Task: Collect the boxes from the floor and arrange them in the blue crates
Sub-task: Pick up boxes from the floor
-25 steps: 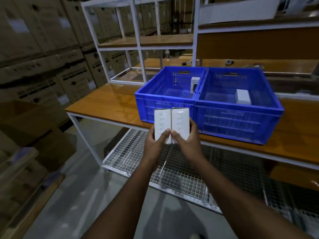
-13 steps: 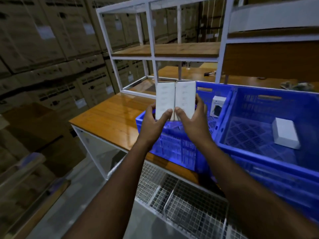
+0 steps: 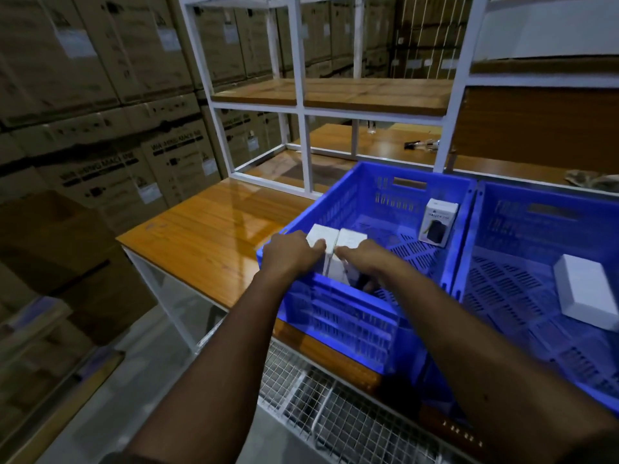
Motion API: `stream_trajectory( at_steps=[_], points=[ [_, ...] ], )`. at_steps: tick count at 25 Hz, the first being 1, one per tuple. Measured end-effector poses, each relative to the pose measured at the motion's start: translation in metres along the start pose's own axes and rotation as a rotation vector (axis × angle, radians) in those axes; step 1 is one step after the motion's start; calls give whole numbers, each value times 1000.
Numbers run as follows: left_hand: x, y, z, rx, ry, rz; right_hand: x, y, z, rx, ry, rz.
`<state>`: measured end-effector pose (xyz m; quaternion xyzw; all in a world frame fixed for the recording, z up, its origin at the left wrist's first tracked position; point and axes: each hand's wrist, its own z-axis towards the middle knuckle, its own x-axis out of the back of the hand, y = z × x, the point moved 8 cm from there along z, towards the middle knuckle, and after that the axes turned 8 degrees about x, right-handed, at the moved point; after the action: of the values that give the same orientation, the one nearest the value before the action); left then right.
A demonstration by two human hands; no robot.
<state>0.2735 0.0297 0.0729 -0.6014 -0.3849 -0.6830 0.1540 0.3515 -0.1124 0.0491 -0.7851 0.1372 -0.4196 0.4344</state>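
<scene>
Two white boxes are held side by side, long faces touching, inside the near-left corner of the left blue crate (image 3: 385, 199). Head view: the left hand (image 3: 289, 254) grips the left white box (image 3: 320, 237), thumb on its top face and fingers wrapped down the outer side. The right hand (image 3: 365, 259) grips the right white box (image 3: 350, 239) in mirror fashion, fingers closed around it. Both boxes stand upright with their lower ends below the crate rim; whether they touch the crate floor cannot be determined.

A printed box (image 3: 437, 222) stands upright against the far-right wall of the same crate. The right blue crate (image 3: 482, 209) sits directly beside the left one, walls touching, and contains one white box lying flat (image 3: 584, 294). Both crates rest on a wooden table (image 3: 201, 229). A white shelf frame (image 3: 303, 105) stands behind the crates. Stacked cardboard cartons (image 3: 100, 95) fill the left background.
</scene>
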Motion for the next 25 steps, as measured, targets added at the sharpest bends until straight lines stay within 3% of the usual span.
stream_trajectory(
  at_steps=[3,6,9,11,13,18,21,25],
  points=[
    [-7,-4,10,-6,-37,228,-18,2,-3,20,-131,-199],
    [-5,-1,14,-74,-18,308,-37,-5,-11,18,-320,-429],
    [0,0,19,-150,-3,360,-45,-3,4,9,-344,-558],
    [2,-2,24,-204,-11,340,-40,1,22,6,-207,-602],
    [8,-6,25,-251,16,211,-28,-3,30,33,32,-608],
    [46,-39,21,-217,208,-317,-32,-67,7,347,501,-455],
    [59,-77,21,-126,290,-371,-58,-104,-7,539,604,-408],
    [54,-139,20,6,282,-392,-114,-144,-19,825,599,-348]
  ],
)
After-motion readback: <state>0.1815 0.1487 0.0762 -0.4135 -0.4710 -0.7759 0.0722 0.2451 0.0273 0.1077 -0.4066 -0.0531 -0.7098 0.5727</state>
